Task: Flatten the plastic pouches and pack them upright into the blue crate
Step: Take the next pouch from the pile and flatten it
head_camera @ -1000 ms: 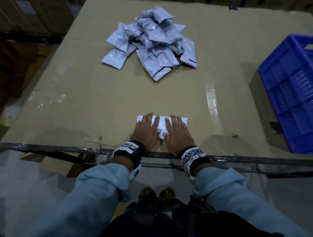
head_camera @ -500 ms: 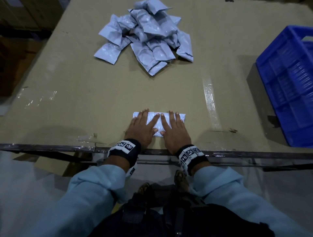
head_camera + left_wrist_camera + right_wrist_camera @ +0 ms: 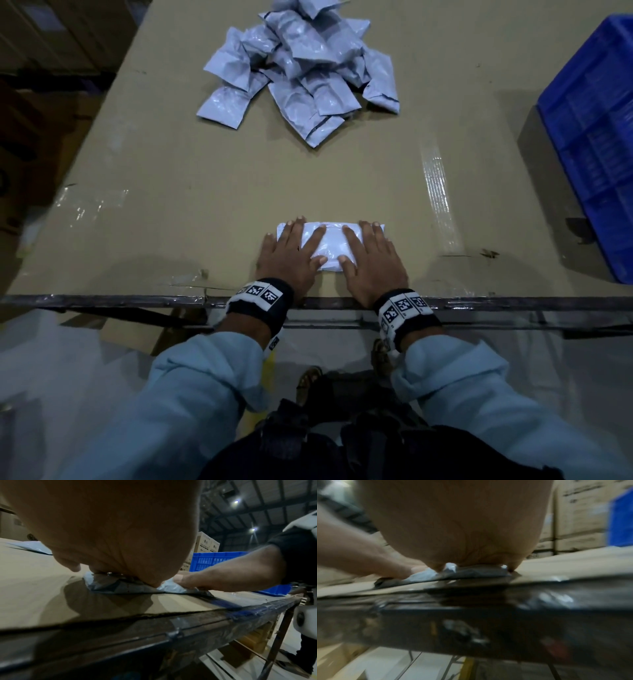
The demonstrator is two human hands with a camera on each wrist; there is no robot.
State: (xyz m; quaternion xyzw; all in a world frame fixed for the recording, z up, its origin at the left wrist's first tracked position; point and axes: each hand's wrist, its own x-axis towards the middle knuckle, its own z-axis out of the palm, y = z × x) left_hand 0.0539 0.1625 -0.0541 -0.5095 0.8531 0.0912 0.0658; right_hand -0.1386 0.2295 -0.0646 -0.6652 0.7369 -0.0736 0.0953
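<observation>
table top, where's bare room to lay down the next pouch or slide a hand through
Bare cardboard runs between the pile of pouches and the pouch under both hands. More lies left of the left hand, and right of the right hand toward the blue crate. Crowded: the far middle, where the pile overlaps.

Cardboard-topped table (image 3: 171,205) w/ pouch pile (image 3: 301,68), one flat pouch (image 3: 330,243), blue crate (image 3: 589,137).

Left hand (image 3: 291,255) and right hand (image 3: 371,262) flat, palms down, fingers straight, spread, side by side.
</observation>
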